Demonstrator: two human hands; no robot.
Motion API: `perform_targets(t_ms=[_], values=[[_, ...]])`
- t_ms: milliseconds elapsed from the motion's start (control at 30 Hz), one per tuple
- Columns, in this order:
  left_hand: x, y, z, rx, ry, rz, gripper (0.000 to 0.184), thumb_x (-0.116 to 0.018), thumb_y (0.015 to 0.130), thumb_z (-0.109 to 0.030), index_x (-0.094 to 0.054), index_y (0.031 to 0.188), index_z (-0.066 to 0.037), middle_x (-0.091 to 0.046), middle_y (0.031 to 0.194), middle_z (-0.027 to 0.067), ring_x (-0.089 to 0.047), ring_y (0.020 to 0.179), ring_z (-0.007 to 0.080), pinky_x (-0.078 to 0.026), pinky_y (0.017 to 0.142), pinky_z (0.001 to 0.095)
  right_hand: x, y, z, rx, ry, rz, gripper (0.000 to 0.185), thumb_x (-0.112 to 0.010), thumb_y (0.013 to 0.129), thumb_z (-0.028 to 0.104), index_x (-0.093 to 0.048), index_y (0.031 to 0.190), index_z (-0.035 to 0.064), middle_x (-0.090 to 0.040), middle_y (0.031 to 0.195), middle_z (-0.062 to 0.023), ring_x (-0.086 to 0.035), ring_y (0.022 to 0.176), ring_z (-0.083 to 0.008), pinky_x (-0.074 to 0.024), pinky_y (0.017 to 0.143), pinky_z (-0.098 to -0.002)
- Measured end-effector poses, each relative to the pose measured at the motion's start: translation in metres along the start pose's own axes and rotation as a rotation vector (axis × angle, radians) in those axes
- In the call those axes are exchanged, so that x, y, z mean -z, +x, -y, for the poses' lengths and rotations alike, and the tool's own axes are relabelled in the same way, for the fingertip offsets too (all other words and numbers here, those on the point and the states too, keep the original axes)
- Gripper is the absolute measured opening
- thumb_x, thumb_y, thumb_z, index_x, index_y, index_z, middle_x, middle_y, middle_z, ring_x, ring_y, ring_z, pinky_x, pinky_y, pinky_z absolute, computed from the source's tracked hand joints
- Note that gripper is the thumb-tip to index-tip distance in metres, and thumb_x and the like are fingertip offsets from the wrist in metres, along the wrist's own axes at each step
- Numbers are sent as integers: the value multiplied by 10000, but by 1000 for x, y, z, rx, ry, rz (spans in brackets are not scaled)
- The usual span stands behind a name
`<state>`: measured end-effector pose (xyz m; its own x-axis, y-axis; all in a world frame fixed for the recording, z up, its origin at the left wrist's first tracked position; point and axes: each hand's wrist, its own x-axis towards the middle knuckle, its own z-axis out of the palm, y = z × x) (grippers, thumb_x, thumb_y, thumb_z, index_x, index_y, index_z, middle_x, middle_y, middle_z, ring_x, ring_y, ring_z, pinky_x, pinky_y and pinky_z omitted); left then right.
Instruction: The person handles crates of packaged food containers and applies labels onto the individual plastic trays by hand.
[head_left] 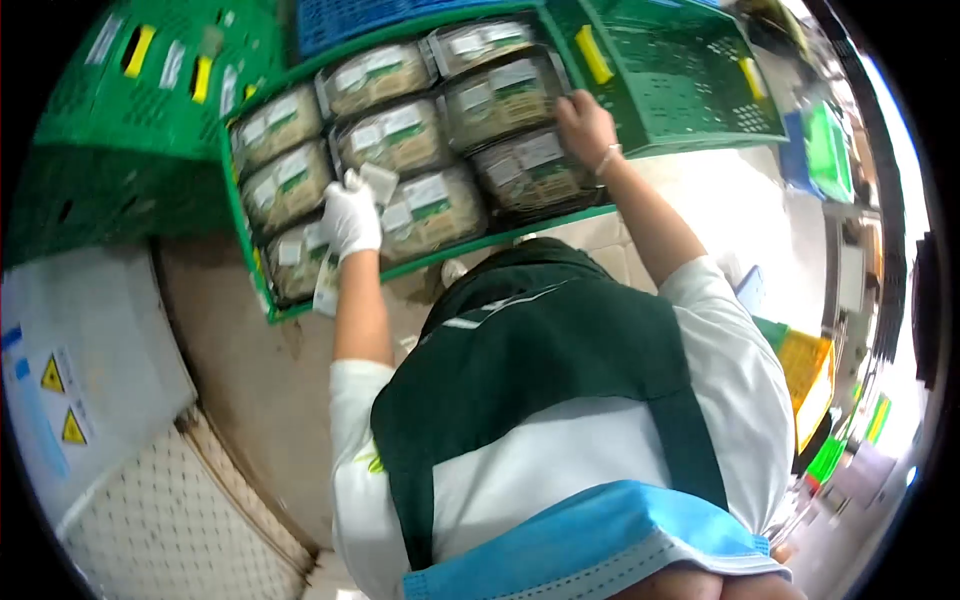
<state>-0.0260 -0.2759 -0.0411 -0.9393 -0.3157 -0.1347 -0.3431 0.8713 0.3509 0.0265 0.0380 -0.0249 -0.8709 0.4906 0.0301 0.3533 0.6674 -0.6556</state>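
Note:
Several clear-lidded food packs (391,135) with white and green labels sit in rows inside a green crate (245,245). My left hand (352,218), in a white glove, is closed on a small whitish label (378,184) above the packs. A strip of printed labels (326,288) hangs below that hand by the crate's near-left corner. My right hand (588,130), bare with a band at the wrist, has its fingers curled on the right edge of a dark-rimmed food pack (505,100). Another dark-rimmed pack (535,172) lies just nearer to me.
Stacked green crates (170,110) stand at the left, and another green crate (690,80) adjoins on the right. A blue crate (370,22) is behind. At lower left is a pale cabinet (100,340) with warning signs. A yellow container (805,375) stands at right.

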Motion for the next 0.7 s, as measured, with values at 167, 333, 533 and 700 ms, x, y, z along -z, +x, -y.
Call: perform_targets(t_ms=[167, 333, 533, 700], values=[[-13, 11, -10, -3, -3, 58, 523, -362, 803, -449, -568, 830, 31, -575, 857, 248, -544, 827, 389, -409, 735, 443, 72, 21, 28, 231, 59, -78, 266, -499, 782, 301, -488, 763, 36, -558, 644, -191, -551, 638, -357, -447, 577, -416], [3, -14, -37, -77, -507, 45, 334, -506, 818, -311, -537, 700, -1, -547, 612, 82, -487, 557, 166, -381, 538, 304, 184, 107, -66, 265, 116, -182, 298, -483, 787, 327, -514, 821, 32, -565, 728, -198, -551, 695, -360, -443, 611, -406], [51, -127, -190, -284, 201, -493, 328, -544, 812, -302, -468, 624, -44, -544, 544, 103, -523, 462, 238, -398, 428, 330, 315, 227, -227, 85, -449, -259, 339, -470, 805, 389, -495, 810, 51, -574, 701, -152, -564, 660, -317, -431, 595, -392], [42, -164, -333, -91, -833, -201, 243, -481, 862, -166, -462, 669, -20, -480, 658, 14, -420, 563, 64, -367, 493, 217, 313, 328, -363, -117, -462, -40, 403, -402, 794, 379, -472, 930, 6, -559, 906, -232, -527, 865, -380, -413, 740, -442]])
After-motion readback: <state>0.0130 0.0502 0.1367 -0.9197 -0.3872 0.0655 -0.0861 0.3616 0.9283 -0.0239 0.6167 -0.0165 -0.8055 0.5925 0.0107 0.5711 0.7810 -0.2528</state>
